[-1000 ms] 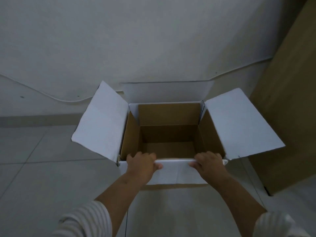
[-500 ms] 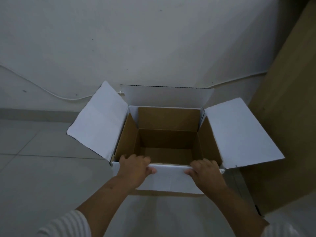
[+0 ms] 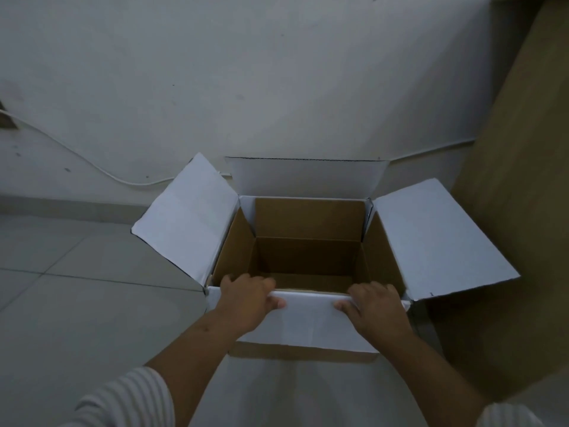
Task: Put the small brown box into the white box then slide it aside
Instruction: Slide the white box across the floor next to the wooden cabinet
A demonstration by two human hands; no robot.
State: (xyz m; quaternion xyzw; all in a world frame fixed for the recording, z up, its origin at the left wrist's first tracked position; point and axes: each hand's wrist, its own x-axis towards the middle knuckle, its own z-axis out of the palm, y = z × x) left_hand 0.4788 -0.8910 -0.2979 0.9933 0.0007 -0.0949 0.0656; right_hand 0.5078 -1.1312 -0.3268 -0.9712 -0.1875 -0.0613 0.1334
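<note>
We are looking into the white box, and we are not seeing the small brown box anywhere, inside it or around it. All four flaps are standing open. Our left hand and right hand are both clenching the near flap of the white box, fingers curled over its fold. A tall brown board is leaning just beside the right flap. If we are pushing that way, the flap could be bumping it. The flap could also be bending. We are not finding any words to read.
</note>
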